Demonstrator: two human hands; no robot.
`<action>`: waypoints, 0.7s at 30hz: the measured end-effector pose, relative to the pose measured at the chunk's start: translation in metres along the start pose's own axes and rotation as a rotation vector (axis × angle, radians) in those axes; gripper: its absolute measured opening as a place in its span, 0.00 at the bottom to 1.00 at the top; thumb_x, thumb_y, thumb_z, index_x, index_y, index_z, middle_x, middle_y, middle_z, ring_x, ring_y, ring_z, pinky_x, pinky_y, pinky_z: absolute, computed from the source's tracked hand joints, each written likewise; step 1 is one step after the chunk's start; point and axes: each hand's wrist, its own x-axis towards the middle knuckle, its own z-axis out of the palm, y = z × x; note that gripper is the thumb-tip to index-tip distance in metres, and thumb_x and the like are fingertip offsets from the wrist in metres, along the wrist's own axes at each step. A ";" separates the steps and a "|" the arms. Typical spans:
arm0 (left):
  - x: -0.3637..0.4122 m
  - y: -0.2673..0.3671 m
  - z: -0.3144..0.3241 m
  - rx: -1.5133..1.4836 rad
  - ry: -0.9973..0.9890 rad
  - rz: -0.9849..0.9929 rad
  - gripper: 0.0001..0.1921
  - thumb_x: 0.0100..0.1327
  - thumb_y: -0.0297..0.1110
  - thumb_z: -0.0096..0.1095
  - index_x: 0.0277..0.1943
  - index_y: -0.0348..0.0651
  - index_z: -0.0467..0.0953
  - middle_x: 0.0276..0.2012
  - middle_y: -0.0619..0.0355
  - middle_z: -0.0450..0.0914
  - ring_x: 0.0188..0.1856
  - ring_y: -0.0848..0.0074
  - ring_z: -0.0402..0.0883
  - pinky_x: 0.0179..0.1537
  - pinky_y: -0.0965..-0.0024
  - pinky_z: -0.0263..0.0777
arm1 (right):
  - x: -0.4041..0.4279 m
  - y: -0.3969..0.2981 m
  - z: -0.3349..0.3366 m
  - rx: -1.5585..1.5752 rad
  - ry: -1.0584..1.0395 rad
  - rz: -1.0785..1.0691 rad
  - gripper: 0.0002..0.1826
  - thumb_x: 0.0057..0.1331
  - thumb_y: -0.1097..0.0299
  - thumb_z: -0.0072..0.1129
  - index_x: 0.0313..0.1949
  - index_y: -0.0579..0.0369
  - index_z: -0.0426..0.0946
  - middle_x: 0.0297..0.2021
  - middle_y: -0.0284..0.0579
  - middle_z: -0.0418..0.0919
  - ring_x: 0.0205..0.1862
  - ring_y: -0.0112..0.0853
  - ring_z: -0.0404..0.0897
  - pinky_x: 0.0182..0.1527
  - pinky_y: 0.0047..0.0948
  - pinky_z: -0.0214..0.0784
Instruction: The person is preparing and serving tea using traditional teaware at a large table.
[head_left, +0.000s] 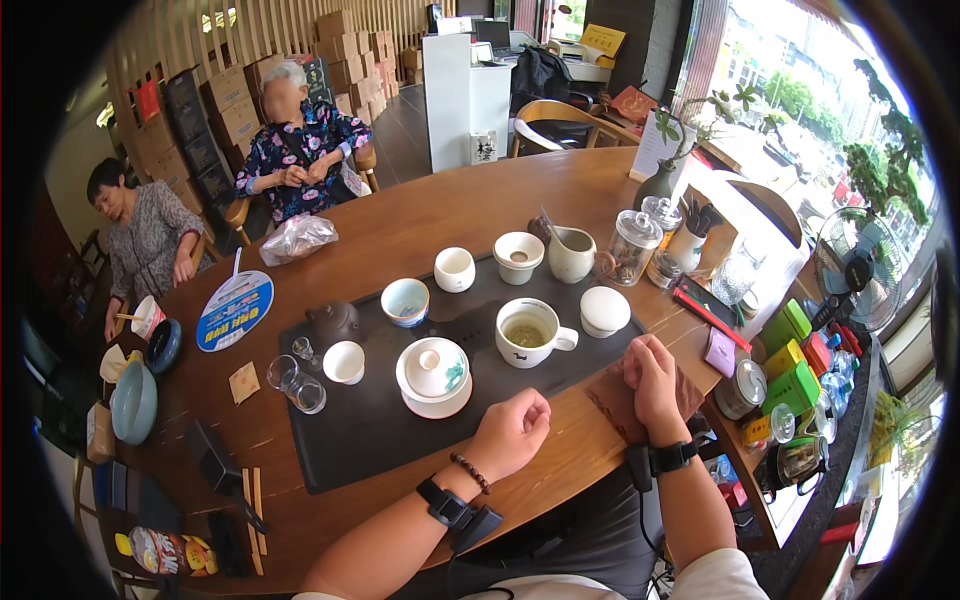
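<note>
Curled loosely, my left hand rests at the near edge of the black tea tray, with nothing visible in it. My right hand is also curled, over a brown tea cloth; its palm is hidden. Between and beyond them stands a white mug with pale tea. A lidded gaiwan sits on its saucer left of the mug, and a white lidded cup to its right. Further back are a ceramic pitcher, a strainer on its holder and several cups. A dark clay teapot is at the tray's left.
Glass jars, a utensil holder and a red-handled tool lie at right. Small glasses, a paper fan, a celadon bowl, a phone stand and chopsticks are at left. Two people sit across the table.
</note>
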 end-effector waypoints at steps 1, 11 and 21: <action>0.000 0.000 0.000 0.002 0.004 0.001 0.03 0.67 0.25 0.56 0.37 0.36 0.73 0.25 0.62 0.77 0.21 0.85 0.76 0.21 0.79 0.69 | -0.001 -0.001 0.002 0.000 0.013 0.010 0.10 0.74 0.66 0.49 0.32 0.52 0.70 0.24 0.30 0.70 0.20 0.16 0.63 0.23 0.15 0.51; -0.002 -0.001 -0.002 -0.003 0.013 0.022 0.03 0.67 0.26 0.57 0.37 0.35 0.73 0.24 0.62 0.77 0.22 0.85 0.76 0.23 0.78 0.69 | -0.002 0.004 0.003 -0.084 -0.022 -0.030 0.09 0.74 0.67 0.50 0.33 0.53 0.70 0.23 0.31 0.71 0.21 0.17 0.64 0.23 0.16 0.52; -0.003 -0.001 -0.001 0.008 0.023 0.054 0.04 0.67 0.26 0.57 0.37 0.36 0.73 0.23 0.62 0.77 0.22 0.85 0.75 0.24 0.78 0.69 | -0.005 0.002 0.005 -0.087 -0.010 -0.037 0.09 0.74 0.67 0.50 0.33 0.53 0.71 0.23 0.30 0.72 0.21 0.16 0.64 0.23 0.15 0.52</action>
